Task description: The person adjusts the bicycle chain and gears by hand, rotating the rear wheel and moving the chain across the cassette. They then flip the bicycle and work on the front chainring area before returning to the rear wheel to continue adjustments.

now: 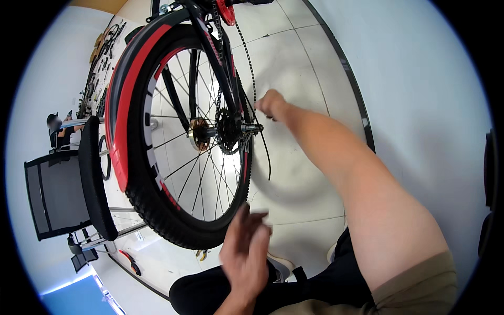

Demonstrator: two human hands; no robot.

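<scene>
Right of the bicycle wheel (210,133), the right hand (272,105) sits curled beside the hanging chain (253,79); is that grip clamped on it? Can't tell from here! Near side, it's the left hand (247,254), motion-blurred, close by the tyre (181,231), its grip loosely apart.

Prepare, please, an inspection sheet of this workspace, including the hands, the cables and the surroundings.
Surface: pale tiled floor.
Job's things: bicycle wheel with red-and-black mudguard; chain hanging beside it.
Clutter: red-and-black item and small yellow item on the floor, kinds unclear.
Hands: right hand at the chain, grip unclear; left hand blurred, near the wheel's lower part.
Cables: thin black cable near the axle, lower end loose.
Surroundings: black chair, pale wall.
</scene>
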